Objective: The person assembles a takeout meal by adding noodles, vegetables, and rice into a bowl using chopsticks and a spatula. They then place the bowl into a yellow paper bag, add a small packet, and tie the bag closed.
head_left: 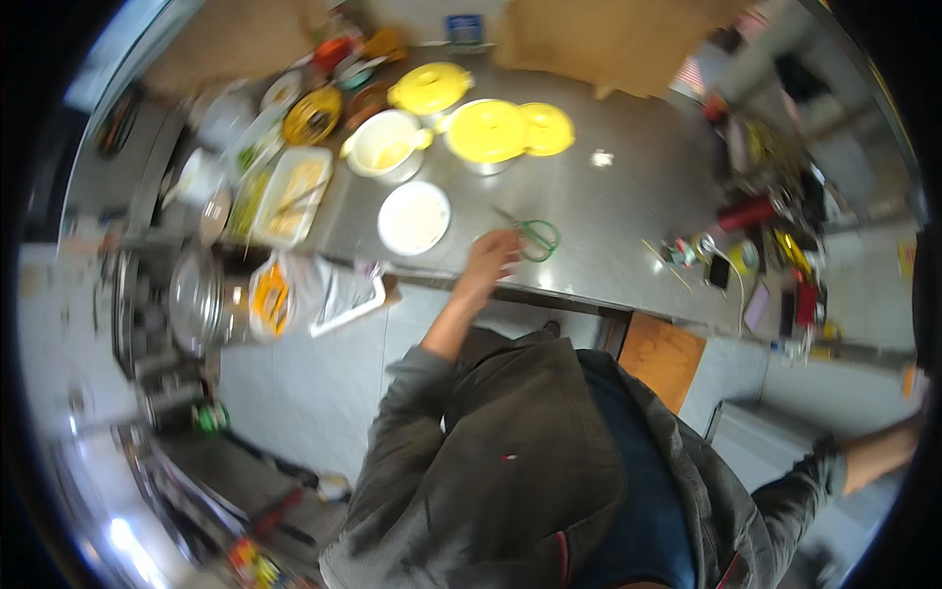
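Observation:
My left hand [494,257] hovers at the front edge of the steel counter, its fingers loosely bent and a little apart, with nothing visible in them. Just to its right lies a pair of scissors [541,240] with green loop handles, the blades pointing to the far left. A white plate [414,218] with pale contents sits to the left of the hand. Behind the plate stands a white pot [388,146] without its lid, something yellow inside. My right forearm stretches out to the far right, and the hand is cut off by the picture's rim.
Yellow-lidded pots [488,131] stand toward the back. A clear food tray [296,196] with an implement in it sits at the left. A red cylinder [746,212], a phone [718,272] and small items crowd the right. A plastic bag [287,296] hangs at the front left.

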Available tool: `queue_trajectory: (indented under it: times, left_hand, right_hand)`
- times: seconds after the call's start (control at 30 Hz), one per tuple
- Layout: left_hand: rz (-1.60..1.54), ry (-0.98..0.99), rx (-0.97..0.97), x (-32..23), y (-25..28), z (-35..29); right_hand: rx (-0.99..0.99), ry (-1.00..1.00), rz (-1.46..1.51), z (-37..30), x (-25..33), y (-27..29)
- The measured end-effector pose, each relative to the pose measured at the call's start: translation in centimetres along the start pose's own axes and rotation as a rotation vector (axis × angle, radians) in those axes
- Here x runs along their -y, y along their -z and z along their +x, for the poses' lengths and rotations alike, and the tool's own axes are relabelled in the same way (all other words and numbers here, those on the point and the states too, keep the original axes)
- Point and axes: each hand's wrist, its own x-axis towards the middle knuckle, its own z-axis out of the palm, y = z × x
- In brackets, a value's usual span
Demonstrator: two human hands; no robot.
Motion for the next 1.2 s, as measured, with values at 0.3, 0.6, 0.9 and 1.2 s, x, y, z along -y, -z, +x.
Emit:
queue_trajectory:
  times: [0.3, 0.6, 0.9, 1.2]
  left_hand:
    - [-0.05, 0.015, -0.498, 13.7, 27.3, 9.7]
    - [0.062, -0.028, -0.378, 10.7, 31.5, 10.6]
    - [0.112, 0.012, -0.343, 10.8, 33.8, 9.9]
    - [0.119, -0.022, -0.411, 10.9, 39.7, 6.4]
  right_hand:
    - [-0.195, -0.175, 0.386, -30.2, 5.8, -9.3]
    - [0.249, -0.76, 0.648, -57.5, 2.7, -30.7]
    - [0.681, -0.732, 0.869, -68.2, 3.5, -51.8]
    - [0.716, -0.66, 0.781, -68.0, 4.9, -61.8]
